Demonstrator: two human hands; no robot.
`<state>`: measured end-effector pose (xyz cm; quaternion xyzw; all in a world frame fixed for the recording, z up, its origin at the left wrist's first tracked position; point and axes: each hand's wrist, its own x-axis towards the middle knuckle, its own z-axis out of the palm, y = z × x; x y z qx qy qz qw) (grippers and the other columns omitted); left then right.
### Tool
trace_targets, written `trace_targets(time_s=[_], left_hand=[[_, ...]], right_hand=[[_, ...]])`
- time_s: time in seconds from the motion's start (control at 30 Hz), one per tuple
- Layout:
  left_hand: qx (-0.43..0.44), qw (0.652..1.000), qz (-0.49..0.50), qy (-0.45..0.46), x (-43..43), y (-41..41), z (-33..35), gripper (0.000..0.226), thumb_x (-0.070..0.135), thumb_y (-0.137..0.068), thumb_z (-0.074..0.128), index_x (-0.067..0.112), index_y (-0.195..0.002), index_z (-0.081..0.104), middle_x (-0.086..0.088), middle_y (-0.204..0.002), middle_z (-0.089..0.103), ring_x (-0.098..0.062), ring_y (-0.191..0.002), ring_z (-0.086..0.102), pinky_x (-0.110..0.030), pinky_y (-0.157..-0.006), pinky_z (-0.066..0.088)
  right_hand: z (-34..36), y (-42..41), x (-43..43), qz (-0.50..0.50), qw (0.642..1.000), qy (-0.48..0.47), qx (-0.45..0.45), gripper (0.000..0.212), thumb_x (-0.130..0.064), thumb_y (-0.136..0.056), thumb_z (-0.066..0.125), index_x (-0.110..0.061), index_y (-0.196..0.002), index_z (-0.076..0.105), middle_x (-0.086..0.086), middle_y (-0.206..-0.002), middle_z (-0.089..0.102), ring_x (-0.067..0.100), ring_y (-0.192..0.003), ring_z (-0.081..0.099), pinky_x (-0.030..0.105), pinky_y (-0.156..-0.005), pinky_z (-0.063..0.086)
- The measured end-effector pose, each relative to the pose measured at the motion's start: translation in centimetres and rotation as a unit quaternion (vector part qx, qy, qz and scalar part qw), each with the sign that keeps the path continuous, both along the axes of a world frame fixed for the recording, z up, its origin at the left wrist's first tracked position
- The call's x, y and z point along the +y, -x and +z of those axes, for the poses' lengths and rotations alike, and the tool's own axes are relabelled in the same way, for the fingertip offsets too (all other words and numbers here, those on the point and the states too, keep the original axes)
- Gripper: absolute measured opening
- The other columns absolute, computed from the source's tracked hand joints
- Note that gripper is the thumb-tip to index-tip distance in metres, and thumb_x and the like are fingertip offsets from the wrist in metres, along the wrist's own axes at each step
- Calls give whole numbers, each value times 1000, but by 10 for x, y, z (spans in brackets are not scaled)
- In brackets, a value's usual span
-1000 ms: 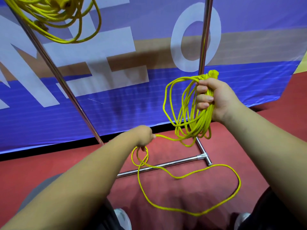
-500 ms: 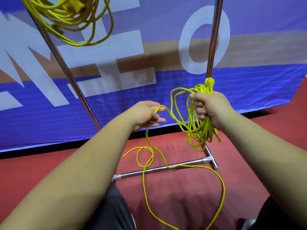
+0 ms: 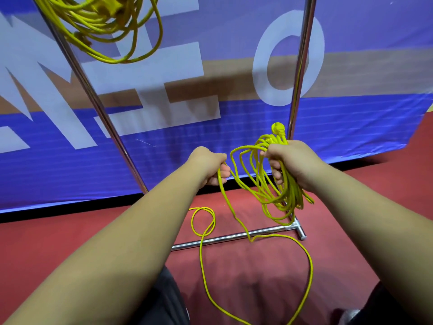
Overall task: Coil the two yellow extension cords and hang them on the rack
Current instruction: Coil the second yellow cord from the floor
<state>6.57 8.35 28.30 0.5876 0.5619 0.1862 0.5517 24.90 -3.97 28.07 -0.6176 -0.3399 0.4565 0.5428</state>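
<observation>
While the right hand (image 3: 290, 163) clenches the gathered loops of the second yellow cord (image 3: 287, 195) in a full fist, the bundle hangs below that fist, above the red floor (image 3: 70, 242) and in front of the rack (image 3: 93, 99).

- Plug (image 3: 278, 129): yellow, sticks up out of the top of the right fist, just beside the rack's right upright (image 3: 301, 66).
- Left hand (image 3: 208, 167): level with the right and near it. Fingers curled round a single strand of the same cord. One open loop arcs from this hand across to the right fist.
- Uncoiled part: drops from the left hand to the floor, crosses the base bar (image 3: 222, 240), then sweeps in a wide curve to the right and runs out of the bottom edge. A small closed loop (image 3: 203, 221) lies on the floor just behind the base bar, to the left.
- First yellow cord (image 3: 105, 26): coiled, hanging at upper left, its lowest loops in front of the rack's left upright. Its hanging point is cut off by the top edge; cannot tell what it hangs on.
- Rack: chrome tubes, the base bar meeting a T-joint at the foot of the right upright.
- Background: blue banner (image 3: 351, 125) with large white letters, standing behind the rack.
</observation>
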Motion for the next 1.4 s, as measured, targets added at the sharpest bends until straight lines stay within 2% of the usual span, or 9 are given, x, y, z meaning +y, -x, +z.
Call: trace_targets(time_s=[0.13, 0.23, 0.37, 0.47, 0.73, 0.9, 1.03, 1.23, 1.4], left_hand=[[-161, 971, 2, 178, 1, 1, 9, 4, -9, -98, 59, -8, -101, 62, -19, -97, 65, -25, -86, 70, -39, -78, 65], [-182, 965, 0, 189, 7, 6, 11, 10, -15, -97, 56, -10, -94, 64, -18, -94, 66, -26, -88, 71, -36, -92, 57], [-123, 972, -17, 199, 10, 15, 9, 6, 1, -102, 61, 4, -101, 66, -8, -103, 68, -26, -90, 72, -50, -78, 65], [-54, 985, -57, 151, 7, 17, 7, 8, 12, -103, 63, 10, -107, 69, -3, -100, 73, -22, -83, 78, -48, -71, 64], [-183, 973, 9, 141, 3, 9, 10, 13, 2, -100, 65, -5, -110, 61, -15, -91, 65, -22, -64, 76, -31, -54, 62], [-217, 961, 31, 169, 4, 6, 8, 12, 4, -101, 64, -3, -110, 59, -13, -86, 59, -25, -78, 73, -27, -53, 61], [-237, 950, 51, 198, 5, 3, 4, 6, 2, -103, 59, -4, -105, 60, -13, -85, 57, -23, -82, 69, -28, -52, 62], [-254, 936, 81, 229, 8, -2, -1, 7, 0, -104, 57, -5, -101, 61, -18, -92, 58, -27, -78, 69, -29, -48, 60], [-253, 933, 100, 234, 15, -4, -5, 7, 0, -103, 59, -6, -101, 63, -18, -92, 58, -28, -80, 70, -29, -47, 60]], right_hand=[[-5, 8, 0, 38, 998, 48, -6, 8, -4, -89, 60, -2, -93, 65, 9, -64, 60, 20, -49, 51, 31, -49, 47], [-11, 13, 0, 50, 997, 62, 7, 3, -5, -88, 61, -2, -86, 62, 6, -58, 60, 19, -45, 42, 30, -49, 42], [-17, 14, 3, 56, 997, 61, 2, 20, -10, -94, 66, -10, -76, 57, 1, -51, 53, 18, -42, 40, 28, -47, 38], [-23, 12, 6, 52, 997, 53, 5, 30, -16, -95, 73, -16, -72, 54, 0, -55, 48, 19, -45, 40, 29, -49, 37], [-32, 9, 8, 42, 997, 59, 0, 11, -17, -96, 74, -15, -89, 65, 6, -73, 62, 18, -57, 59, 29, -51, 47], [-32, 19, 6, 88, 993, 68, 31, 12, -19, -98, 72, -12, -108, 72, 12, -94, 73, 28, -82, 72, 33, -63, 61], [-30, 29, 3, 91, 992, 76, 38, 10, -16, -101, 66, -8, -102, 72, 14, -91, 76, 27, -80, 78, 38, -67, 63], [-28, 33, 6, 92, 991, 76, 66, 24, -36, -99, 74, -13, -90, 72, 8, -79, 68, 16, -53, 58, 29, -52, 46], [-21, 39, 7, 93, 984, 72, 137, 43, -57, -99, 66, -15, -95, 63, 0, -66, 50, 12, -49, 44, 26, -47, 40]])
